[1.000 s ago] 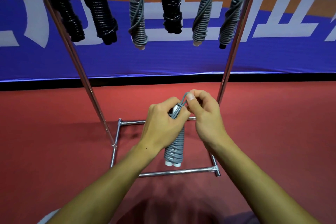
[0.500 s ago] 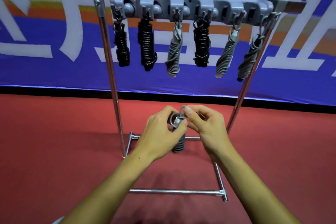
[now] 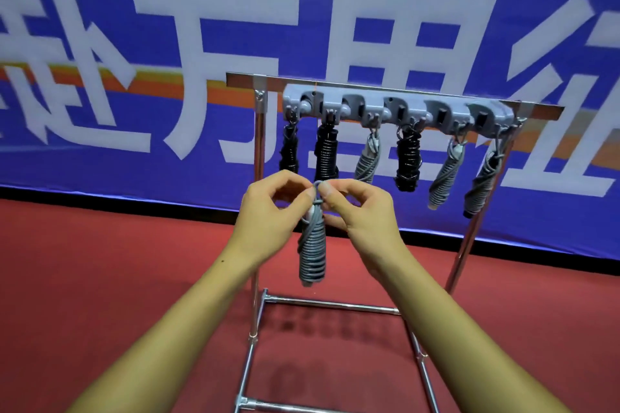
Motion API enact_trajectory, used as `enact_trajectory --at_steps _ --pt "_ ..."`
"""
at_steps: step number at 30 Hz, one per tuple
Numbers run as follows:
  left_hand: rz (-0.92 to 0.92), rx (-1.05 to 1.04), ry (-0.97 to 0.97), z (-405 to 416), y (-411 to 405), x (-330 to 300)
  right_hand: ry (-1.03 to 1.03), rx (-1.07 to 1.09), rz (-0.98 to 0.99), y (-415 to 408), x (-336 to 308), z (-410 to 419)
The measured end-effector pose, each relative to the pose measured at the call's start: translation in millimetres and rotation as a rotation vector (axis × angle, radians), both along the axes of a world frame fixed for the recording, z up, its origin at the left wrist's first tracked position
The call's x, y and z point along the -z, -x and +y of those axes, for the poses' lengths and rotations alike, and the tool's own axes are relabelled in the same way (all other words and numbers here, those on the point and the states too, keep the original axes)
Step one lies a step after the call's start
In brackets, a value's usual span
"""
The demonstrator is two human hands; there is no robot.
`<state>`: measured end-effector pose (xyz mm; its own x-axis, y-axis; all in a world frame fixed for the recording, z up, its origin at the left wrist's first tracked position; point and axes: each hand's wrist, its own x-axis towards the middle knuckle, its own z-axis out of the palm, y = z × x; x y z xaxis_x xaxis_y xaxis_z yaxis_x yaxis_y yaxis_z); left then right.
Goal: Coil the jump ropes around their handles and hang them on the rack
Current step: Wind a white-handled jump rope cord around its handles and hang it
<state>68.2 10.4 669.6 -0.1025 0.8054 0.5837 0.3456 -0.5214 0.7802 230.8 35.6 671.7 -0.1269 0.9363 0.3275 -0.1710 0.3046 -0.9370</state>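
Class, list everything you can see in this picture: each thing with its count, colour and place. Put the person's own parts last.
Hung black ropes: three, black, on the rack's first, second and fourth hooks from the left.
Hung grey ropes: three, grey, third, fifth and sixth hooks.
Held rope: one, grey, coiled, hanging below both hands.
Hook strip: one, grey, on the top bar.
Rack: one, silver metal, on the floor.
Floor: red.
Banner: blue, white characters, behind.
Left hand: pinches the rope's top.
Right hand: pinches the loop.

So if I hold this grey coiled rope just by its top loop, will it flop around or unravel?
The grey coiled rope hangs straight, so it probably swings as one stiff bundle. Its wraps look tight, so unravelling seems unlikely. Both hands pinch the loop easily, suggesting it is light.
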Motion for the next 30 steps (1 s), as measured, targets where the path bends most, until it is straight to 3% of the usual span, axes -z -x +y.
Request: enact_trajectory --at_steps 7,14,30 --pt "-0.128 -0.084 0.066 38.0 34.3 -50.1 -0.045 0.047 -0.017 48.8 -50.2 37.1" --pt "-0.212 -0.15 0.115 94.2 43.2 -90.8 -0.014 0.243 -0.09 78.2 -84.0 94.3" --pt "-0.244 -0.212 0.275 130.0 48.2 -89.5 -0.051 0.52 -0.296 95.4 -81.3 123.9"
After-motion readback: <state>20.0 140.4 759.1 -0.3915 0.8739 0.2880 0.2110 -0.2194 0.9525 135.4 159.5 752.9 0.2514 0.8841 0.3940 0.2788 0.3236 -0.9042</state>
